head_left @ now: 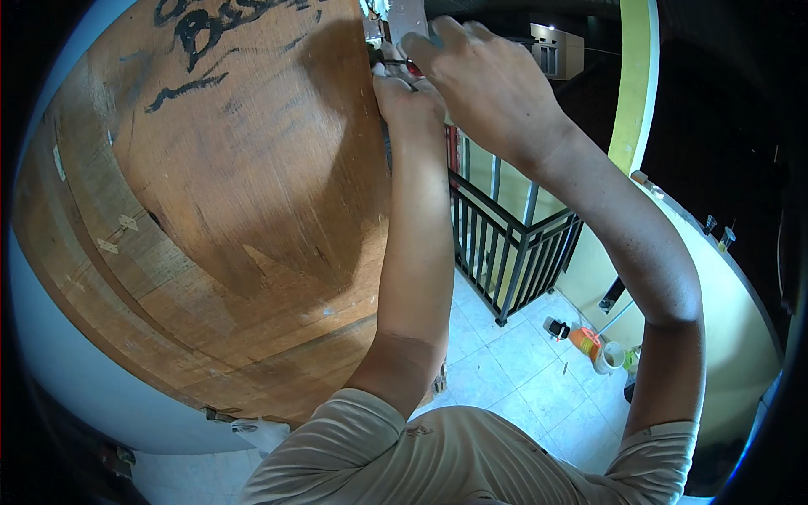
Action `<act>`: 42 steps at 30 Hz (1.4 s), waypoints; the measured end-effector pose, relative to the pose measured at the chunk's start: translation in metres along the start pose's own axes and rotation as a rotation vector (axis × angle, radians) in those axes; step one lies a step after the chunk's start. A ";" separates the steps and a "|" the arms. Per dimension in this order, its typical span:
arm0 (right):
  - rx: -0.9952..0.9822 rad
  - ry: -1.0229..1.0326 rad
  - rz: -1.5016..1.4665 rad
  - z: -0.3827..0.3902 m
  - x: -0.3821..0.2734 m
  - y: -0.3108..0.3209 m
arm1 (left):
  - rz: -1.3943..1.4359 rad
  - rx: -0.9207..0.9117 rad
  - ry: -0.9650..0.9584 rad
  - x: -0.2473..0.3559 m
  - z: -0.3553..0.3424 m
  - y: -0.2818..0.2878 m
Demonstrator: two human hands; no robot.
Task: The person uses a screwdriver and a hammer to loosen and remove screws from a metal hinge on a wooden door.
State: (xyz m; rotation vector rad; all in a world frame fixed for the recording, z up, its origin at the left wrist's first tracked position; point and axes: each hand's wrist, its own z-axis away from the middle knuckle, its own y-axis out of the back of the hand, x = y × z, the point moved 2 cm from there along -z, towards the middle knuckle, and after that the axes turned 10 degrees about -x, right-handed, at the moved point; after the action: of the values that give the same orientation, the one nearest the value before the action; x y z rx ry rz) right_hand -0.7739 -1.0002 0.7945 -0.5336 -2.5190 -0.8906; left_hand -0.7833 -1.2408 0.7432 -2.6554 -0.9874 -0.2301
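A large wooden door (252, 168) with black scrawled marks fills the left of the view. At its right edge, near the top, both my hands meet at metal fittings (374, 46). My left hand (410, 101) is closed at the edge, around something I cannot make out. A small tool with a red handle (414, 69) and a thin dark shaft points left toward the fittings. My right hand (492, 88) is bent over the red handle with its fingers curled on it; the fingertips are partly hidden.
Black metal railing (505, 229) stands behind my arms. A pale yellow low wall (724, 353) with small objects on top (724, 240) runs along the right. On the tiled floor (497, 370) lie an orange container (584, 341) and a white bucket (608, 358).
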 end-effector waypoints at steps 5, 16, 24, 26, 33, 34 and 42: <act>0.296 0.023 0.068 0.006 0.000 -0.006 | 0.674 0.227 0.240 0.005 0.000 -0.009; 0.196 0.058 -0.069 0.009 0.002 -0.005 | 0.797 0.309 0.281 0.018 0.002 -0.017; 0.237 0.123 -0.060 0.008 0.006 0.002 | 0.850 0.345 0.300 0.023 0.001 -0.020; 0.409 0.156 0.068 0.013 0.010 -0.007 | 0.897 0.358 0.348 0.023 0.000 -0.025; 0.091 0.008 -0.238 0.012 -0.003 -0.006 | 0.509 -0.091 0.106 -0.003 -0.002 0.004; 0.136 0.005 -0.183 0.014 -0.001 -0.010 | 0.669 0.091 0.155 -0.007 -0.001 -0.003; 0.118 -0.087 -0.076 0.010 0.010 -0.026 | 1.070 0.524 0.325 0.002 -0.009 -0.020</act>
State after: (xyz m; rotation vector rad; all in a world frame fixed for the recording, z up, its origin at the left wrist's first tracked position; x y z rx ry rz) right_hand -0.7973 -1.0105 0.7789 -0.4511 -2.6663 -0.7545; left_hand -0.7956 -1.2285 0.7563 -2.1766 0.4626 -0.1166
